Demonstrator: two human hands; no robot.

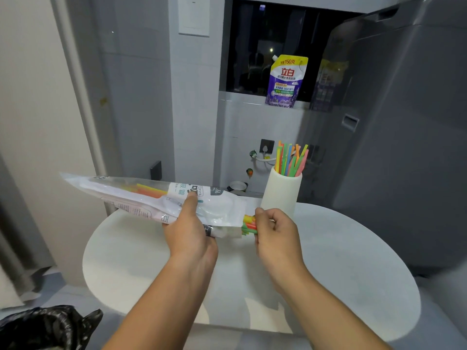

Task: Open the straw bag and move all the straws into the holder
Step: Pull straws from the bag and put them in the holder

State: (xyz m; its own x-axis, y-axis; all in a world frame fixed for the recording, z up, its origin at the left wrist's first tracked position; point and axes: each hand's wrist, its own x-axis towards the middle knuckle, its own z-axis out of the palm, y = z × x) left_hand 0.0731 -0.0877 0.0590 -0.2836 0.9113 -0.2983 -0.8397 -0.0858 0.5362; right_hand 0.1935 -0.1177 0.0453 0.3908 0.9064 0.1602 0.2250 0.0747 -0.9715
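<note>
My left hand grips the clear and white straw bag, held level above the round white table, thumb on top. The bag's open end points right, and the tips of several coloured straws stick out of it. My right hand pinches those straw tips at the bag's mouth. More straws show through the bag's clear part near its left end. A white cylindrical holder stands on the table's far side, just behind my right hand, with several coloured straws upright in it.
A purple detergent pouch stands on the window ledge behind. A large grey appliance fills the right side. A black rubbish bag lies at the lower left, on the floor. A wall socket and pipe sit behind the holder.
</note>
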